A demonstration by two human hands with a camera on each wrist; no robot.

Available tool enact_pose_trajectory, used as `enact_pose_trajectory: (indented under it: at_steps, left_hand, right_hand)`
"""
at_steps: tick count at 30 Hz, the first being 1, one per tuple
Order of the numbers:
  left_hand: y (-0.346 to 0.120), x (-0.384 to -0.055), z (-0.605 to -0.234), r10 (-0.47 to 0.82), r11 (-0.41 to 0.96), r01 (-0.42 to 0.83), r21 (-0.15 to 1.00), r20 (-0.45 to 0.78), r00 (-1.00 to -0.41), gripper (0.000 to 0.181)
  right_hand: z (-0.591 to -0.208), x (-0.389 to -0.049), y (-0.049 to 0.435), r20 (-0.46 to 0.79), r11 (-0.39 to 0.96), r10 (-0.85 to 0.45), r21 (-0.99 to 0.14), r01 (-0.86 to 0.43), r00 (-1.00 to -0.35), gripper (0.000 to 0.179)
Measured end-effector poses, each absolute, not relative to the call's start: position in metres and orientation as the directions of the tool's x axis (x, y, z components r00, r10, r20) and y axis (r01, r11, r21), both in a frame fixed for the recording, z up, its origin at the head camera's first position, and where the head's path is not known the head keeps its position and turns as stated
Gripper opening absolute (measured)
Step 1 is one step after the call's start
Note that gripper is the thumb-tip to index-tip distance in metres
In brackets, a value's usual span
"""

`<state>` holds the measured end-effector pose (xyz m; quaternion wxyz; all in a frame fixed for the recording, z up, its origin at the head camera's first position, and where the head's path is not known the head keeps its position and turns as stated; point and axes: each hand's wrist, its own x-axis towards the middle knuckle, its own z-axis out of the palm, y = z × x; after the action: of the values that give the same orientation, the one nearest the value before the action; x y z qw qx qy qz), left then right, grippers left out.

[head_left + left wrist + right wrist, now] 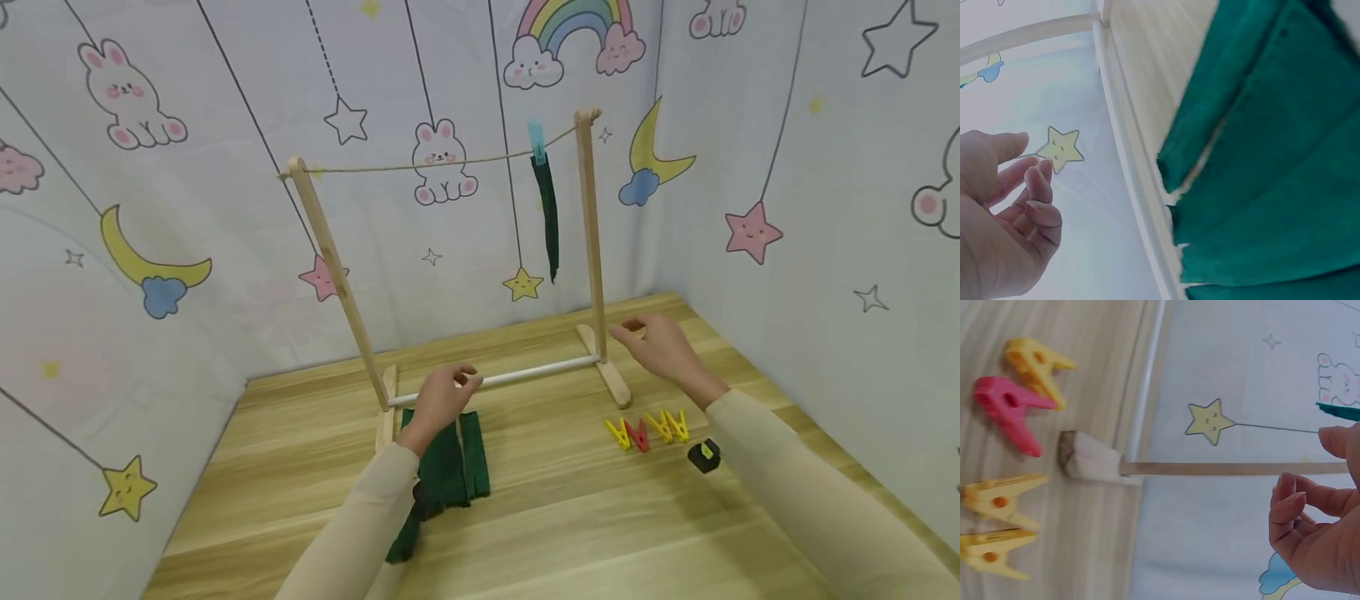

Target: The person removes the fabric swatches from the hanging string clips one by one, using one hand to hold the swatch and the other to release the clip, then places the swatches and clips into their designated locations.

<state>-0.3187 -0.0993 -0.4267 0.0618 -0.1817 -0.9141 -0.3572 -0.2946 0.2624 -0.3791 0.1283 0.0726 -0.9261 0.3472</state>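
My left hand [442,400] hovers over dark green cloth strips [442,467], its fingers loosely curled around nothing. The cloth fills the right side of the left wrist view, apart from that hand. Beside the rack's right post, my right hand [660,346] is raised with bent, relaxed fingers and holds nothing. A blue clothespin [537,143] clips a narrow dark green strip [547,217] to the string [420,166], near the right post. Yellow clothespins [1000,500] and a red clothespin [1013,412] lie in a row on the table below my right hand.
The wooden rack has a left post [337,275], a right post [591,242] and a white bottom bar [540,369]. A small black object [705,455] with a yellow mark lies right of the clothespins. A patterned curtain [247,217] encloses the wooden table [555,533] behind and at the sides.
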Motion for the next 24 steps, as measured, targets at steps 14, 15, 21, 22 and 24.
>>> enact_pose_trajectory:
  at_steps: [14,15,21,22,24]
  left_hand:
    - [-0.047,-0.339,-0.379,0.268,0.635,0.407,0.656,0.308,-0.913,0.033]
    - [-0.044,-0.34,-0.378,0.263,0.631,0.408,0.66,0.313,-0.913,0.033]
    - [-0.03,-0.346,-0.369,0.268,0.595,0.411,0.69,0.312,-0.911,0.035]
    - [-0.029,-0.347,-0.367,0.275,0.586,0.413,0.698,0.308,-0.911,0.035]
    - [-0.027,-0.35,-0.364,0.284,0.575,0.41,0.708,0.297,-0.912,0.035]
  right_hand:
    - [-0.326,-0.318,0.227,0.443,0.713,-0.06,-0.608,-0.349,-0.895,0.046]
    - [-0.323,-0.32,0.224,0.457,0.712,-0.062,-0.603,-0.361,-0.887,0.044]
    - [-0.298,-0.331,0.217,0.571,0.699,-0.041,-0.57,-0.432,-0.82,0.032]
    - [-0.293,-0.333,0.216,0.586,0.698,-0.035,-0.565,-0.44,-0.809,0.031]
    - [-0.282,-0.336,0.215,0.606,0.693,-0.032,-0.559,-0.455,-0.795,0.03]
